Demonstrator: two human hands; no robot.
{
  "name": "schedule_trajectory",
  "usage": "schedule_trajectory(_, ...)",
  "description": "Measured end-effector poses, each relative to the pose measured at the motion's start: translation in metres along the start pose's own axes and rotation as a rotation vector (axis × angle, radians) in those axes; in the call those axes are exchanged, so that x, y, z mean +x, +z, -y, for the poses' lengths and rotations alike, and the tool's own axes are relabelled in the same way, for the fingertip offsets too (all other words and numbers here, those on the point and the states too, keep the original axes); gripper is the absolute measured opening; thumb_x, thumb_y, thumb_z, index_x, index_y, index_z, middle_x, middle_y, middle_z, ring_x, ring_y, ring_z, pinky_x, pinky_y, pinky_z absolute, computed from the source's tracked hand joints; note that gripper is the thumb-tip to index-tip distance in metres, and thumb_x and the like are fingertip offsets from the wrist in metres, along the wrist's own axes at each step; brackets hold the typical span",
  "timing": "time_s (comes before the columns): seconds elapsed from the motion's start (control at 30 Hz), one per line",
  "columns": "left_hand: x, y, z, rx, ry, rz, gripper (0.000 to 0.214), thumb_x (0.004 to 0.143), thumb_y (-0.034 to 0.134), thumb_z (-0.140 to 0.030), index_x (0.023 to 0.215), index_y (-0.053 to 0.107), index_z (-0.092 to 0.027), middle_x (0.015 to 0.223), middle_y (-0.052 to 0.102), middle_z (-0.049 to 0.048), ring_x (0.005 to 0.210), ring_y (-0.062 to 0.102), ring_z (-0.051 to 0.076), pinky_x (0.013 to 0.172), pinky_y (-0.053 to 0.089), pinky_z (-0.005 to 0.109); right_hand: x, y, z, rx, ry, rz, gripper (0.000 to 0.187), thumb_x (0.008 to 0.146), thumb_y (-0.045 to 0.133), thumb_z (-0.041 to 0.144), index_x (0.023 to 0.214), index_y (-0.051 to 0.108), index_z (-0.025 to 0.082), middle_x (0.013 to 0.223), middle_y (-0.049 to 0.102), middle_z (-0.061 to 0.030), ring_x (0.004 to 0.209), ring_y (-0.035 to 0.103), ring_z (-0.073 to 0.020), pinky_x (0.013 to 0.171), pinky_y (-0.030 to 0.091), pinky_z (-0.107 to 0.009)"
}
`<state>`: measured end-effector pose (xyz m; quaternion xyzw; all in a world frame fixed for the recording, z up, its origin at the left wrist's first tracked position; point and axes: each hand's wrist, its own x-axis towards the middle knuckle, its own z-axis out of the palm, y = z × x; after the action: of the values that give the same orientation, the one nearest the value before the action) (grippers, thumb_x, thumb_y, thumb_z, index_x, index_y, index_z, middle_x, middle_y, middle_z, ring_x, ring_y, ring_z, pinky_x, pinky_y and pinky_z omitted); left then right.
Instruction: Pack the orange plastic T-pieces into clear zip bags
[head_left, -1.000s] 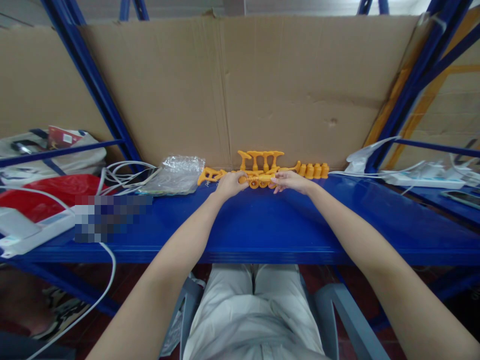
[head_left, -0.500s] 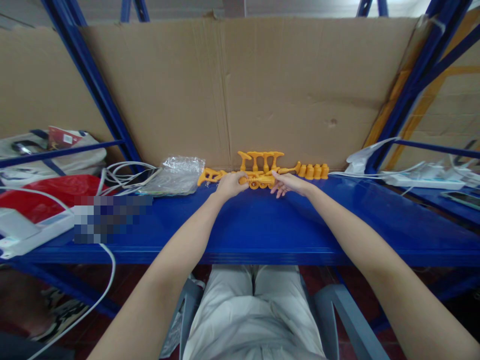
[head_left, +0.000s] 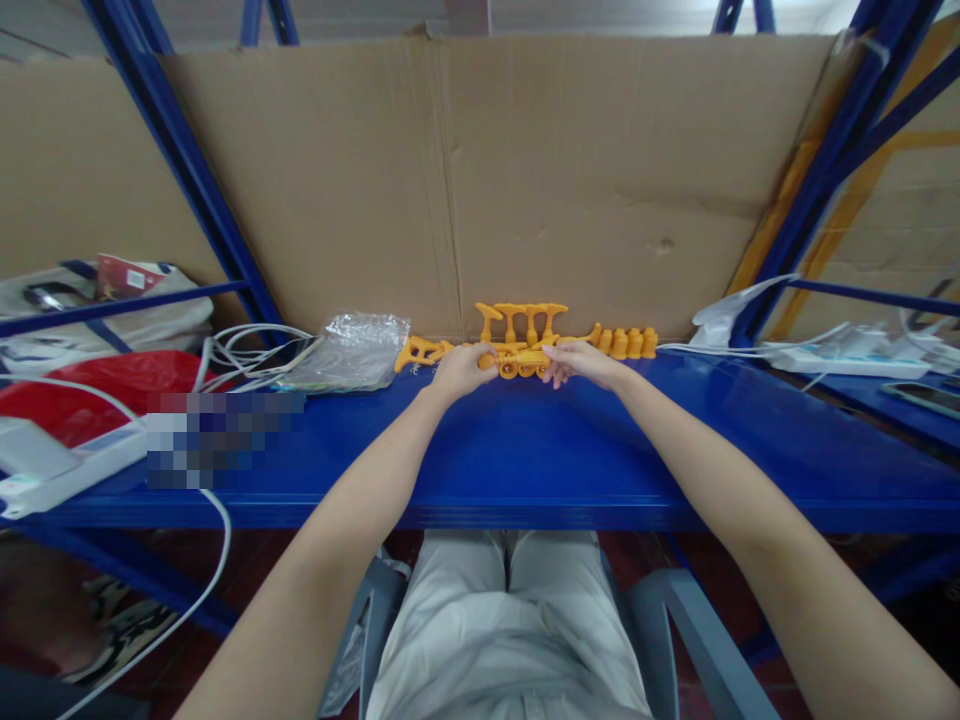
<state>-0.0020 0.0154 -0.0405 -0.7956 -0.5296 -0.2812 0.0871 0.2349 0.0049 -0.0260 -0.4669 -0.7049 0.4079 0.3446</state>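
Note:
Yellow-orange plastic parts lie along the back of the blue shelf. My left hand [head_left: 461,370] is closed at a small round yellow plastic part [head_left: 488,361], its fingertips pressed on it. From the right, my right hand [head_left: 581,362] pinches the right end of a row of round yellow plastic parts [head_left: 519,369], whose hollow centres show metallic spots. The fingers hide some of this end. Behind the hands stand several T-shaped yellow pieces [head_left: 521,322] in a joined row. Left of my left hand lie yellow pieces with holes [head_left: 420,351]; beyond my right hand is a row of knob-shaped yellow pieces [head_left: 628,343].
Clear plastic bags [head_left: 349,352] and white cables [head_left: 259,335] lie left of the parts, near a red bag [head_left: 112,390] and a white power strip [head_left: 82,465]. Cardboard [head_left: 555,180] walls the back. Another power strip [head_left: 847,360] and a phone [head_left: 926,398] are at right.
My right hand's fingers have curled in a little and shifted slightly toward the row of round parts. My left hand stays in place.

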Motion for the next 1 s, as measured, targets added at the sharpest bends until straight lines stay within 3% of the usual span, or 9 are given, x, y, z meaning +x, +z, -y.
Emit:
schedule_trajectory(0.17, -0.001, 0.0, 0.0, -0.006, 0.008, -0.002, 0.031, 0.08, 0.066, -0.031, 0.108, 0.074, -0.022, 0.088, 0.075, 0.0046, 0.087, 0.07, 0.023, 0.073, 0.047, 0.025, 0.003, 0.004, -0.002, 0.046, 0.073, 0.003, 0.056, 0.097, 0.043, 0.057, 0.066, 0.061, 0.013, 0.06, 0.07, -0.0099, 0.046, 0.06, -0.0103, 0.044, 0.043, -0.019)
schedule_trajectory(0.43, 0.0, 0.002, 0.001, -0.015, 0.013, -0.011, 0.029, 0.079, 0.065, -0.03, 0.106, 0.075, -0.023, 0.087, 0.075, 0.0032, 0.086, 0.069, 0.022, 0.073, 0.046, 0.025, 0.002, 0.006, -0.001, 0.048, 0.141, 0.008, 0.051, 0.099, 0.04, 0.056, 0.071, 0.057, 0.016, 0.06, 0.069, -0.0076, 0.046, 0.06, -0.0102, 0.042, 0.042, -0.017)
schedule_trajectory(0.53, 0.001, 0.003, 0.003, -0.028, 0.006, -0.004, 0.03, 0.078, 0.064, -0.029, 0.105, 0.075, -0.022, 0.084, 0.074, 0.0031, 0.083, 0.069, 0.022, 0.071, 0.046, 0.026, 0.0, 0.005, -0.001, 0.078, 0.146, 0.002, 0.041, 0.099, 0.045, 0.05, 0.079, 0.058, 0.016, 0.07, 0.072, -0.007, 0.049, 0.062, -0.0103, 0.043, 0.044, -0.018)
schedule_trajectory(0.7, 0.002, 0.004, 0.005, -0.062, -0.002, 0.01, 0.031, 0.078, 0.064, -0.03, 0.106, 0.073, -0.021, 0.078, 0.071, 0.0028, 0.077, 0.067, 0.021, 0.069, 0.046, 0.026, 0.0, 0.004, -0.002, 0.113, 0.039, -0.003, 0.007, 0.092, 0.064, 0.024, 0.093, 0.062, 0.017, 0.087, 0.074, -0.0055, 0.061, 0.067, -0.01, 0.055, 0.049, -0.018)
schedule_trajectory(0.77, 0.003, 0.004, 0.006, -0.107, -0.005, -0.004, 0.039, 0.08, 0.063, -0.031, 0.116, 0.069, -0.02, 0.076, 0.069, 0.0014, 0.074, 0.066, 0.019, 0.069, 0.046, 0.026, 0.001, 0.002, -0.003, 0.121, 0.015, -0.043, 0.005, 0.09, 0.065, 0.021, 0.091, 0.063, 0.016, 0.084, 0.074, -0.0056, 0.061, 0.066, -0.0092, 0.057, 0.049, -0.018)
schedule_trajectory(0.87, 0.006, 0.003, 0.011, -0.202, -0.025, -0.059, 0.058, 0.085, 0.057, -0.031, 0.141, 0.049, -0.02, 0.085, 0.07, 0.0008, 0.077, 0.065, 0.017, 0.074, 0.048, 0.027, 0.005, -0.003, -0.004, 0.14, 0.0, -0.171, 0.008, 0.092, 0.063, 0.022, 0.089, 0.063, 0.015, 0.083, 0.074, -0.0068, 0.061, 0.065, -0.009, 0.057, 0.047, -0.017)
schedule_trajectory(0.93, 0.008, 0.003, 0.017, -0.212, -0.069, -0.096, 0.062, 0.088, 0.053, -0.028, 0.147, 0.039, -0.019, 0.101, 0.07, 0.0051, 0.088, 0.066, 0.018, 0.081, 0.05, 0.03, 0.008, -0.01, -0.006, 0.148, 0.004, -0.295, 0.007, 0.092, 0.061, 0.022, 0.093, 0.063, 0.014, 0.089, 0.074, -0.0084, 0.063, 0.066, -0.0094, 0.057, 0.047, -0.017)
schedule_trajectory(1.0, 0.008, 0.004, 0.026, -0.147, -0.135, -0.118, 0.058, 0.087, 0.049, -0.021, 0.145, 0.042, -0.016, 0.12, 0.066, 0.0108, 0.107, 0.063, 0.022, 0.093, 0.049, 0.034, 0.011, -0.018, -0.01, 0.148, 0.02, -0.418, 0.011, 0.094, 0.058, 0.022, 0.1, 0.064, 0.015, 0.1, 0.074, -0.0109, 0.069, 0.069, -0.0106, 0.057, 0.047, -0.018)
